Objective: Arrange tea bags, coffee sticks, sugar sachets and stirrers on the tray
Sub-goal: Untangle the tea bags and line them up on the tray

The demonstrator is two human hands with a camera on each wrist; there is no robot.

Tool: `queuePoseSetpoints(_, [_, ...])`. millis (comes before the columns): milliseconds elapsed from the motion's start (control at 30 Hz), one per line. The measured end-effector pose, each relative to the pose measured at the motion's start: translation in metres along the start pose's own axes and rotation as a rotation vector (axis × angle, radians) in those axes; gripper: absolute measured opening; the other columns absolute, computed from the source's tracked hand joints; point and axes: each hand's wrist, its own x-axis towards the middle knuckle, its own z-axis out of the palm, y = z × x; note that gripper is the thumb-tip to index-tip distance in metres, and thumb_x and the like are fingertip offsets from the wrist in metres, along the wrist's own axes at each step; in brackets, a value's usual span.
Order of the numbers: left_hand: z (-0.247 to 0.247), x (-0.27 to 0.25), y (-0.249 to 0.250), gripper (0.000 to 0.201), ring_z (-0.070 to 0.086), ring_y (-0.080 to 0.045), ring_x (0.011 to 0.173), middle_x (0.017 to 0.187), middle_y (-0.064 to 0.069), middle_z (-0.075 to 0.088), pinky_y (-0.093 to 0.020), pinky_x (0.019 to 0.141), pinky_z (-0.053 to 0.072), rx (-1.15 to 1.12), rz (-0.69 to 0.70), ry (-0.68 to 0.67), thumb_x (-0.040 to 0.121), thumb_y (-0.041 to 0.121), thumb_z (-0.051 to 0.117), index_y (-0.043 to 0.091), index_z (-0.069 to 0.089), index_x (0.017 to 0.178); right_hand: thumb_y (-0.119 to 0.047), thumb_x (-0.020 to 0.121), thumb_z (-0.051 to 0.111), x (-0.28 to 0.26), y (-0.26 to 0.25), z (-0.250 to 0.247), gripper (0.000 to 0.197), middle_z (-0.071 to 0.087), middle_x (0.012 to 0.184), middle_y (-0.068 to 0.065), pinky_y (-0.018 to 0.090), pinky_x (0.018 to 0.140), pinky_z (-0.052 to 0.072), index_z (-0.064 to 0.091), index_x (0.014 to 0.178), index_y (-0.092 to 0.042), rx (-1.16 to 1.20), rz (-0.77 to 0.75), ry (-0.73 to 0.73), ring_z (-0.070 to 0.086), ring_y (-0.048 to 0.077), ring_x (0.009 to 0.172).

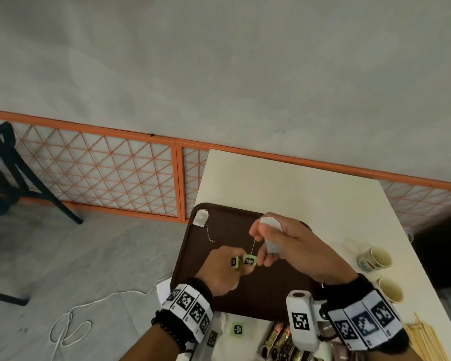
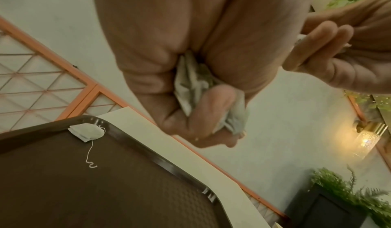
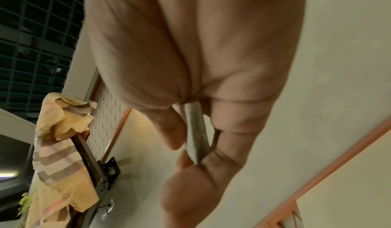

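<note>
One tea bag (image 1: 200, 218) lies at the far left corner of the brown tray (image 1: 219, 295) in the head view, string trailing onto the tray floor. Both hands hover over the tray: right hand (image 1: 292, 246) pinches a second tea bag (image 1: 271, 230), its string running down to a green tag (image 1: 249, 260) which the left hand (image 1: 225, 267) nips w/ fingertips, another tag beside it. Coffee sticks (image 1: 279, 340) and stirrers (image 1: 425, 340) wait on the table (image 1: 297, 183) near the body — not yet on the tray.

Left wrist view: left fingers curl round crumpled white paper (image 2: 196, 87), maybe wrappers or more bags, can't tell.

Right wrist view: thumb and fingers press a bag edge-on (image 3: 196, 134).

Step in hand, prob.: untangling tags, then laying the bag beside the first — needs a gentle pull so the string doesn't snap.
</note>
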Motion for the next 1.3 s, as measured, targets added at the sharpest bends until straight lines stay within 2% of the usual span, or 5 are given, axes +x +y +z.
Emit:
queuePoseSetpoints(267, [-0.008,-0.016,0.002,0.024,0.046,-0.010,0.050,0.079,0.002,0.060,-0.021,0.039,0.036,-0.335,-0.118,-0.184,0.099,0.030,0.055,0.013,0.072,0.102,-0.015,0.103,0.035,0.008,0.044,-0.014,0.031,0.062,0.106,0.005,0.027,0.071,0.058,0.065,0.105,-0.021,-0.110,0.140,0.154,0.064,0.015,0.077])
queuePoseSetpoints(500, [-0.012,-0.029,-0.002,0.030,0.049,-0.009,0.049,0.071,0.002,0.060,-0.019,0.037,0.030,-0.505,-0.271,-0.244,0.096,0.031,0.060,0.004,0.072,0.099,-0.017,0.089,0.069,0.012,0.105,0.033,0.010,0.073,0.093,-0.001,0.027,0.069,0.058,0.071,0.099,-0.022,0.041,0.207,0.301,0.069,0.011,0.084])
queuePoseSetpoints(867, [-0.017,-0.024,-0.014,0.028,0.049,-0.011,0.050,0.069,0.001,0.059,-0.018,0.037,0.030,-0.362,-0.382,-0.341,0.092,0.039,0.065,0.014,0.076,0.085,-0.033,0.104,0.044,0.013,0.109,0.062,0.038,0.073,0.090,0.014,0.033,0.074,0.054,0.073,0.104,-0.008,0.407,0.303,0.186,0.066,0.019,0.077])
queuePoseSetpoints(1067, [-0.015,-0.020,-0.018,0.031,0.050,-0.009,0.050,0.072,-0.001,0.060,-0.018,0.039,0.033,-0.296,-0.401,-0.311,0.087,0.043,0.070,0.013,0.075,0.080,-0.017,0.090,0.070,0.020,0.117,0.065,0.034,0.073,0.104,0.008,0.037,0.076,0.062,0.061,0.123,-0.015,0.337,0.253,0.217,0.072,0.022,0.090])
queuePoseSetpoints(1300, [-0.030,-0.018,-0.032,0.028,0.051,-0.007,0.050,0.075,-0.001,0.065,-0.019,0.043,0.037,-0.402,-0.371,-0.147,0.083,0.043,0.075,0.017,0.072,0.093,-0.021,0.088,0.073,0.036,0.119,0.068,0.023,0.074,0.097,0.012,0.030,0.067,0.058,0.064,0.108,-0.012,0.454,0.305,0.291,0.072,0.020,0.083])
